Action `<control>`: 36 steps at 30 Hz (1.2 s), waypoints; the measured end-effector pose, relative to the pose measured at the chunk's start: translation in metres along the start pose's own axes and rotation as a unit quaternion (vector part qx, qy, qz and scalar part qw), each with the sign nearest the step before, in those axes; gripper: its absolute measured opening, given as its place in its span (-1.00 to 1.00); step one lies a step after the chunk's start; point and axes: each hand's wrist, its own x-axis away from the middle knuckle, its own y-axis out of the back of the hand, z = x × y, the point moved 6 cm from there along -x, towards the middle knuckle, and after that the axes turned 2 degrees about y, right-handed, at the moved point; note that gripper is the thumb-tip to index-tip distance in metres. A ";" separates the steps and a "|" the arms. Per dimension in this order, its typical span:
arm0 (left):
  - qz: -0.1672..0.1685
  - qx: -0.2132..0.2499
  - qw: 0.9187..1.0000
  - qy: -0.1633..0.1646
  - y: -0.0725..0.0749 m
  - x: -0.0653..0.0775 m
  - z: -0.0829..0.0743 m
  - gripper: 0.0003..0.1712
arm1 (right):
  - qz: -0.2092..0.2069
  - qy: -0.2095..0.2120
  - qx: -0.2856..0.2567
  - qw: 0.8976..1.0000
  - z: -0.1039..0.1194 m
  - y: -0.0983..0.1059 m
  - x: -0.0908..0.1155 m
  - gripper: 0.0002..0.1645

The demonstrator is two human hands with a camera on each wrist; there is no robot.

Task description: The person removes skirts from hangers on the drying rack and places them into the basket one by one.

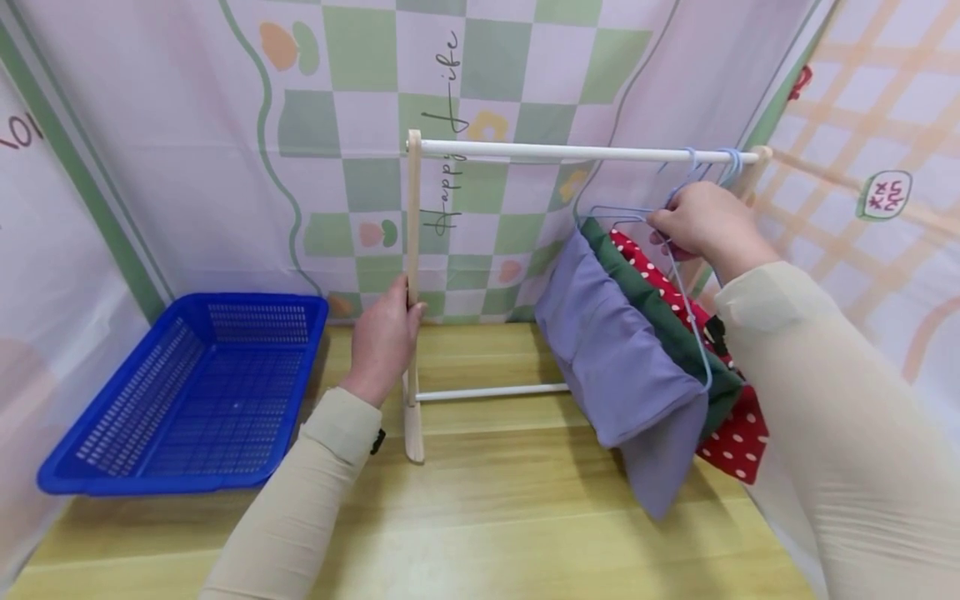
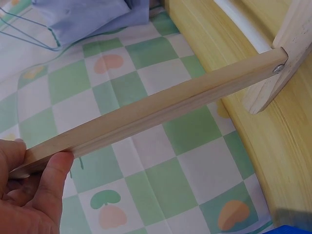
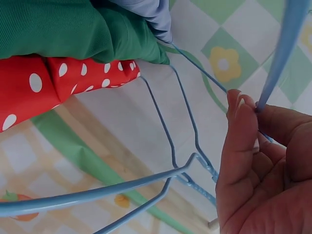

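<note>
My left hand (image 1: 382, 337) grips the wooden upright (image 1: 413, 208) of a small clothes rack, thumb on one face in the left wrist view. At the rack's right end, my right hand (image 1: 708, 221) pinches a light blue wire hanger (image 3: 282, 53) just under the white top rail (image 1: 555, 152). Folded lavender cloth (image 1: 607, 342) drapes over the front hanger. Behind it hang a dark green cloth (image 3: 63, 29) and a red cloth with white dots (image 1: 738, 437), each on its own blue hanger. The right hand partly hides the hanger necks.
A blue plastic basket (image 1: 180, 485) stands on the wooden table (image 1: 510, 517), left of the rack. A white lower bar (image 1: 491, 392) runs between the rack's feet. Behind it all hangs a checked fabric backdrop (image 1: 360, 50), with another printed panel (image 1: 862, 108) on the right.
</note>
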 end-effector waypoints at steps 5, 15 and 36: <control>-0.003 0.003 1.000 -0.003 0.001 0.001 -0.001 -0.67 | -0.001 0.003 0.001 1.000 0.004 -0.001 0.000 -0.49; -0.008 -0.002 1.000 -0.008 0.000 0.000 -0.002 -0.63 | -0.018 0.027 -0.016 0.999 0.013 -0.005 0.000 -0.52; -0.015 0.003 1.000 -0.003 0.000 0.001 -0.001 -0.68 | -0.012 0.034 -0.098 0.994 0.031 -0.016 0.007 -0.51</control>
